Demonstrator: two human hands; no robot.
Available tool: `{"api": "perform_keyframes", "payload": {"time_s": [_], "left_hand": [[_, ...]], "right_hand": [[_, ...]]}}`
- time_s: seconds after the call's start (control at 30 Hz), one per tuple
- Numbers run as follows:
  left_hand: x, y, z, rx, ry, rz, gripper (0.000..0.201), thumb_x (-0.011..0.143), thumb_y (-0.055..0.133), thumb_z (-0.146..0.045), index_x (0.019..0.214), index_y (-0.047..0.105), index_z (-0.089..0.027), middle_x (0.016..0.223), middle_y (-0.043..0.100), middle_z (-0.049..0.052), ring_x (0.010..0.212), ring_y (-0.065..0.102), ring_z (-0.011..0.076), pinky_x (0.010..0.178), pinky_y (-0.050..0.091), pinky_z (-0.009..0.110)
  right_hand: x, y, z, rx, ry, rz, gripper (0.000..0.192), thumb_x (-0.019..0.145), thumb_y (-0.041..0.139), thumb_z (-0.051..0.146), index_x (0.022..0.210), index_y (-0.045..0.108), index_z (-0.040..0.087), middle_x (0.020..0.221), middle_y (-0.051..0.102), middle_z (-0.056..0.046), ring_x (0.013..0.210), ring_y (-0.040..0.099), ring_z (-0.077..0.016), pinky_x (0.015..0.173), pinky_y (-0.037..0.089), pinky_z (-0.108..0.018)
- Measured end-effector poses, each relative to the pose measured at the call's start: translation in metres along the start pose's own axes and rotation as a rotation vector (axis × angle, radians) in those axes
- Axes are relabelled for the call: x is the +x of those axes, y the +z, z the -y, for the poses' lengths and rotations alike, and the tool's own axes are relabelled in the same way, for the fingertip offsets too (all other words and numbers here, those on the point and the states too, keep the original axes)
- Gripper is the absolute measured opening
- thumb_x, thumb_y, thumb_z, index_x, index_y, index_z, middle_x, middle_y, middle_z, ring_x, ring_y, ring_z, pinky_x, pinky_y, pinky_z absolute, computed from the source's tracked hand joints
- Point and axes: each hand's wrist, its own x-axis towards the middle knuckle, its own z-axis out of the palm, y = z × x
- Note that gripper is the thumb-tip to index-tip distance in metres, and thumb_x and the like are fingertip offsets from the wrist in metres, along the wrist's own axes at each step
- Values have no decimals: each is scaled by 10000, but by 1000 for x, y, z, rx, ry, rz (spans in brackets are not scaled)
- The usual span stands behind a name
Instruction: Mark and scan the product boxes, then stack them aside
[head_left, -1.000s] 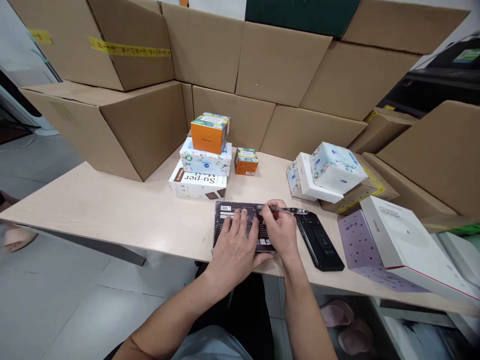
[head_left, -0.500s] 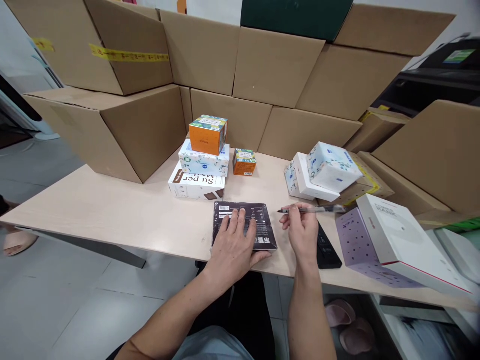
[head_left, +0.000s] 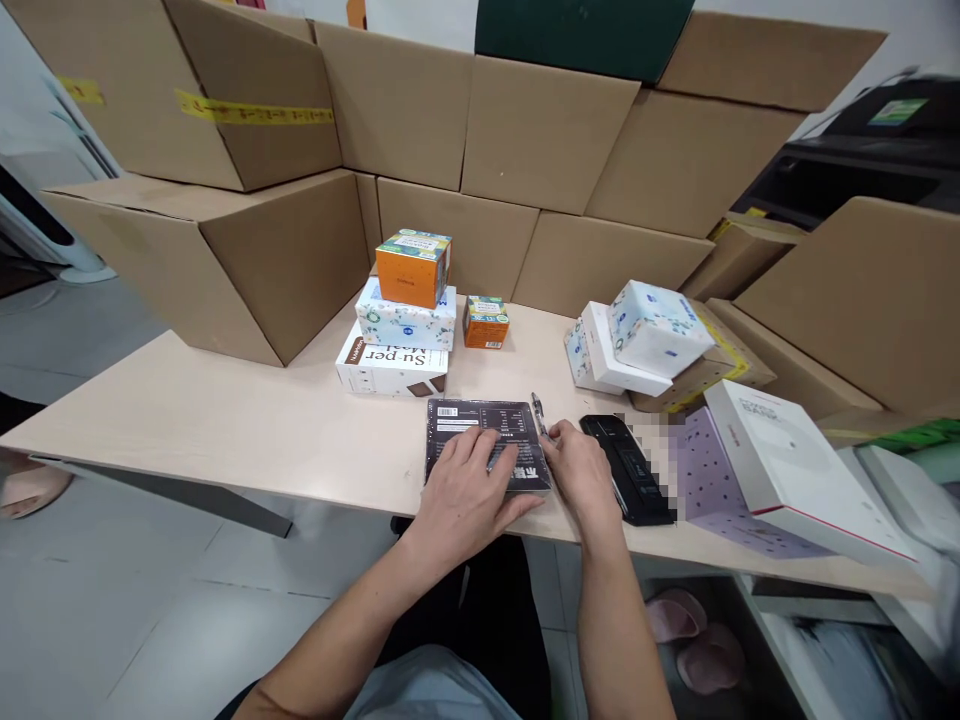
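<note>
A dark, plastic-wrapped flat box point(head_left: 457, 418) with white print and a barcode lies near the table's front edge. Across its top rests my left hand point(head_left: 469, 480), fingers spread, thumb reaching to the near right corner. My right hand point(head_left: 579, 465) is closed on a pen point(head_left: 538, 408) by the box's right edge; the pen points away from me, and its lower part is hidden by the fingers. Just right of that hand lies a black flat case point(head_left: 630, 470).
At the back left, an orange box point(head_left: 411, 272) tops a tissue pack point(head_left: 405, 318) and a white box point(head_left: 390, 370). A small orange box point(head_left: 486, 325) stands beside them. On the right are white packs point(head_left: 656, 330) and a white-and-purple box point(head_left: 795, 460). Cardboard point(head_left: 555, 130) walls the back.
My right hand has moved left to the dark box's edge, and the pen has turned from lying sideways to pointing away. My left hand stays on the box, fingers slightly more bent.
</note>
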Motion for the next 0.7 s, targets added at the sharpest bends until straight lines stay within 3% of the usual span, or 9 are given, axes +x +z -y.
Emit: {"api": "perform_keyframes", "payload": {"time_s": [0.13, 0.23, 0.37, 0.47, 0.7], "left_hand": [[0, 0, 1, -2, 25, -25, 430, 951, 489, -520, 1094, 626, -138, 1093, 632, 134, 1069, 566, 303, 877, 484, 426], [0, 3, 1, 19, 51, -70, 364, 958, 508, -467, 1044, 639, -138, 1038, 648, 124, 1012, 578, 284, 823, 477, 405], [-1, 6, 1, 33, 72, -139, 288, 945, 551, -416, 998, 650, -150, 1007, 662, 105, 931, 577, 255, 743, 450, 378], [-2, 7, 1, 39, 82, -142, 272, 940, 562, -408, 983, 655, -156, 1009, 664, 98, 906, 565, 243, 720, 435, 372], [-4, 7, 2, 31, 67, -83, 264, 952, 541, -402, 999, 653, -167, 1039, 662, 94, 937, 548, 240, 747, 432, 373]], "right_hand": [[-17, -4, -18, -39, 83, -224, 363, 957, 468, 466, 1038, 659, 168, 957, 687, -139, 898, 628, -283, 741, 412, -333], [-32, -10, -39, -202, 217, -371, 484, 926, 507, 512, 1208, 627, 137, 1187, 611, -214, 1085, 549, -376, 862, 424, -430], [-39, -14, -61, -256, 370, -197, 717, 888, 492, 619, 1448, 448, 172, 1445, 439, -247, 1218, 453, -474, 912, 408, -567], [-36, -14, -66, -195, 388, -109, 758, 889, 462, 634, 1488, 395, 174, 1431, 475, -225, 1237, 452, -460, 950, 391, -585], [-32, -10, -65, -78, 331, -219, 706, 857, 521, 564, 1412, 505, 128, 1326, 571, -237, 1201, 476, -449, 944, 390, -561]]}}
